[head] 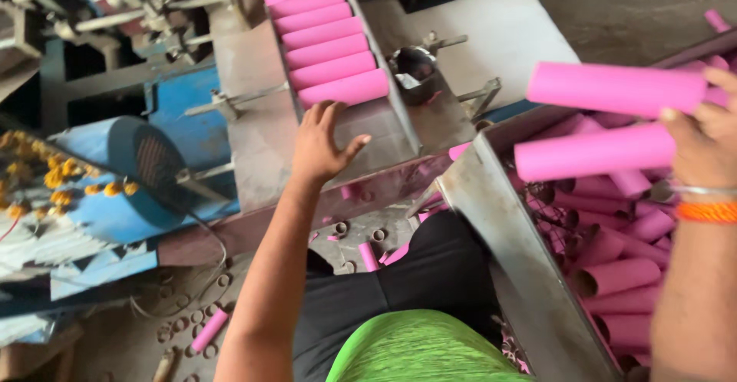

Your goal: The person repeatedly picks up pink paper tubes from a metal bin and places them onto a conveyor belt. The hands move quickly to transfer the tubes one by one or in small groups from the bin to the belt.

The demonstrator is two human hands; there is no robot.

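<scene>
A: Your left hand [321, 145] sits just left of centre in the frame, fingers spread and holding nothing, palm against the metal chute [368, 132] right below the lowest pink tube in the row [326, 38].

B: Why there?

A: It looks like a stop. The row of tubes lies side by side down the sloped chute, from the top centre of the frame toward you, and your fingertips rest at the bottom tube, probably keeping the stack from rolling on.

B: And the other hand?

A: Your right hand [710, 140], at the right edge, is clenched around two pink tubes [606, 117], held level, one above the other. They hang over the metal bin [499, 221] at lower right, which is heaped with more loose pink tubes [622, 274], so the supply is within easy reach.

B: Anything else nearby?

A: A blue motor housing [142, 171] at middle left, and cut cardboard rings [184, 324] scattered on the floor at lower left.
</scene>
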